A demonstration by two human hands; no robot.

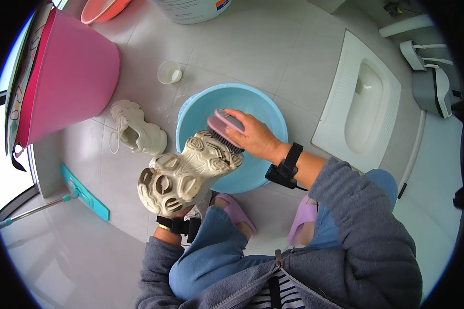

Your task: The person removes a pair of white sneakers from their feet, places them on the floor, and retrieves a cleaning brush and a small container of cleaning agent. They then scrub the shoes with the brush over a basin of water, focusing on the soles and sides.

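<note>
A chunky sneaker (183,177) is tilted sole-up over the near left rim of a light-blue basin (232,92). My left hand (184,212) grips it from beneath, mostly hidden behind the shoe. My right hand (258,138) is closed around a pink and grey scrub brush (224,126), whose dark bristles press on the toe end of the sole. The sole is cream-coloured, with brownish patches in its grooves. To the left of the basin, a matching white sneaker (136,129) rests on the tiled floor.
A small clear cup (169,72) stands beyond the white sneaker. The big pink tub (72,72) fills the upper left, with a teal flat mop (85,193) below it. On the right is a squat toilet (361,103). A white bucket (191,10) stands at the far edge.
</note>
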